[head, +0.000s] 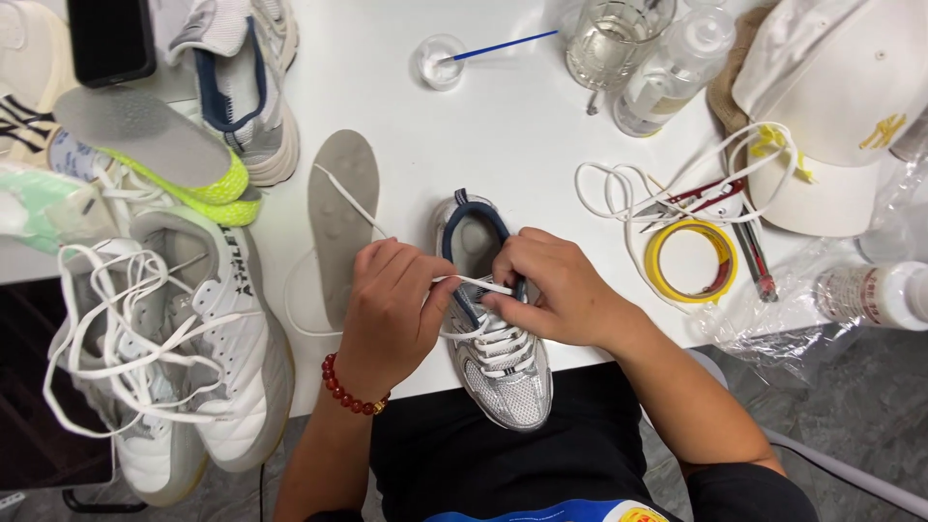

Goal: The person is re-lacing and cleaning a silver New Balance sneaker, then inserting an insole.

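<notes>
— Where do we have the silver mesh sneaker (503, 362)?

— At the lower middle of the frame, toe hanging over the near edge of the white bench (522, 135), its navy-lined opening facing up the picture.

— And our hands?

— Both closed on the white shoelace (474, 283). Our left hand (391, 314), with a red bead bracelet (346, 391) at the wrist, pinches one stretch of it beside the shoe's collar; our right hand (556, 290) pinches the lace over the upper eyelets. The loose end runs off toward the upper left, across the grey insole (340, 217) lying just left of the shoe.

— What do we see further out?

— At the lower left, a pair of white high-top sneakers (193, 358) with slack laces; above them a shoe with a neon yellow sole (208, 179) and another grey-and-navy sneaker (253, 87). To the right, a roll of yellow tape (689, 261), red-handled snips (706, 198) and a tangle of white cord (619, 193). At the upper right, a white cap (831, 106), a glass jar (614, 43) and a clear plastic bottle (677, 68).
</notes>
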